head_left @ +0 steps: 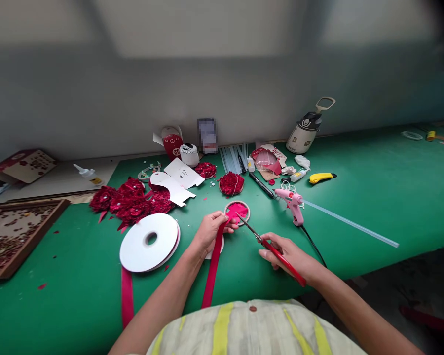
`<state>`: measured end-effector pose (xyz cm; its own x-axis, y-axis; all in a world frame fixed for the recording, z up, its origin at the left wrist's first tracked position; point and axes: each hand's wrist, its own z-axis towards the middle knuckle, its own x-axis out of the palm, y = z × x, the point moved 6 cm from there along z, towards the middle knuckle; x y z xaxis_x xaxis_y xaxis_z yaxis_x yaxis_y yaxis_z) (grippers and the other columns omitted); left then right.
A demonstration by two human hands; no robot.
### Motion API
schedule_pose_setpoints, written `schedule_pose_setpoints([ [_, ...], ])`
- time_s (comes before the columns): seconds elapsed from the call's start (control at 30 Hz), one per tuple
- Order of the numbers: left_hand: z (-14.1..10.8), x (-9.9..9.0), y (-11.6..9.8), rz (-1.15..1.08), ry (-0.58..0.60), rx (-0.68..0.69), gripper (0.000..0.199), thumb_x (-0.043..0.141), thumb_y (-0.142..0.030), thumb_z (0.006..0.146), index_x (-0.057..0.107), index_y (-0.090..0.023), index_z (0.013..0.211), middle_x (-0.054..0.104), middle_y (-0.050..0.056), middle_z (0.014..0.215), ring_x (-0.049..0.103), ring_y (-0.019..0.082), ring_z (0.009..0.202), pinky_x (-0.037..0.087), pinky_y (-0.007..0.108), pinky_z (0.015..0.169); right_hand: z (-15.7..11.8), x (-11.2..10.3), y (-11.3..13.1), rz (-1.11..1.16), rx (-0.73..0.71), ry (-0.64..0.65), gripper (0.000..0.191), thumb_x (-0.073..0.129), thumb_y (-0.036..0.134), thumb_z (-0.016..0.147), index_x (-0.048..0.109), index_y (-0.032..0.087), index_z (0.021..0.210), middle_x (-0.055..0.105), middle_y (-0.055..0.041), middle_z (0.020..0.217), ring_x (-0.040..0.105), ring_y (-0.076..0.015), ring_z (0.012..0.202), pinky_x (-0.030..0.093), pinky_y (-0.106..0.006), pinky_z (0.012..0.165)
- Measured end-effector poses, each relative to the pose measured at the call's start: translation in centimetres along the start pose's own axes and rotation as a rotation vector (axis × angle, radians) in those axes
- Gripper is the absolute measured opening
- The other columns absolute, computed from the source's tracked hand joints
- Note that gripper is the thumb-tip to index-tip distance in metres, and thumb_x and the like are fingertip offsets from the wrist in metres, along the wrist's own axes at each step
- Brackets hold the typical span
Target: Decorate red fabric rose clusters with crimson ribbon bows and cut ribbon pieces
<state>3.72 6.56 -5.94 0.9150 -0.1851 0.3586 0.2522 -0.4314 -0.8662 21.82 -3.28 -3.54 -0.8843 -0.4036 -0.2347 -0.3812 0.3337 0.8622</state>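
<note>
My left hand [211, 230] pinches the end of a dark red ribbon [215, 261], which hangs down toward my shirt. Red-handled scissors [281, 259] are in my right hand [286, 255], their blades pointing up and left toward the ribbon end. Just beyond my left fingers lies a round roll-like ring [248, 213] with bright pinkish-red pieces [238, 209] inside it. A white disc partly shows beneath my left wrist. To the left, a large white ribbon spool [140, 244] lies on the green table, with red ribbon [127, 296] running from under it to the near edge.
Dark red fabric flowers [133, 204] are heaped at left, with another flower [231, 183] at centre. A pink glue gun [293, 204] with a long glue stick [355, 224], a yellow cutter [321, 178] and a bottle [304, 133] stand or lie right. A wooden tray [40, 222] sits far left.
</note>
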Motion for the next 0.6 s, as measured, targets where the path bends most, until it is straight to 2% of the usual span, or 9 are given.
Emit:
schedule_pose_setpoints([
  [0.1,-0.1,0.3,0.0,-0.017,0.047,-0.026,0.018,0.065,-0.025,0.072,0.053,-0.013,0.066,0.068,0.01,0.08,0.067,0.017,0.071,0.05,0.025,0.063,0.9,-0.2,1.5,-0.167,-0.045,-0.028,0.033,0.052,0.046,0.083,0.053,0.02,0.105,0.043,0.0062,0.063,0.043,-0.0108,0.055,0.036,-0.023,0.051],
  [0.17,-0.1,0.4,-0.1,-0.026,0.058,-0.036,0.017,0.064,-0.024,0.072,0.052,-0.013,0.065,0.069,0.01,0.081,0.067,0.018,0.074,0.05,0.025,0.064,1.4,-0.3,2.3,-0.237,-0.076,-0.037,0.035,0.05,0.05,0.084,0.053,0.021,0.103,0.044,0.0066,0.062,0.04,-0.0108,0.055,0.035,-0.023,0.052],
  [0.37,0.0,0.4,0.0,-0.045,0.07,-0.089,0.017,0.061,-0.024,0.076,0.053,-0.014,0.065,0.068,0.008,0.072,0.068,0.02,0.079,0.051,0.026,0.067,2.1,-0.5,2.7,-0.257,-0.079,-0.017,0.037,0.048,0.052,0.085,0.052,0.022,0.106,0.046,0.0064,0.063,0.039,-0.0109,0.056,0.033,-0.023,0.054],
  [0.6,0.3,0.3,0.4,-0.048,0.046,-0.11,0.018,0.062,-0.024,0.077,0.053,-0.014,0.066,0.069,0.008,0.074,0.067,0.019,0.078,0.051,0.027,0.068,2.8,-0.7,3.1,-0.273,-0.064,0.035,0.038,0.047,0.055,0.085,0.054,0.023,0.105,0.043,0.0071,0.06,0.032,-0.011,0.055,0.029,-0.023,0.054],
])
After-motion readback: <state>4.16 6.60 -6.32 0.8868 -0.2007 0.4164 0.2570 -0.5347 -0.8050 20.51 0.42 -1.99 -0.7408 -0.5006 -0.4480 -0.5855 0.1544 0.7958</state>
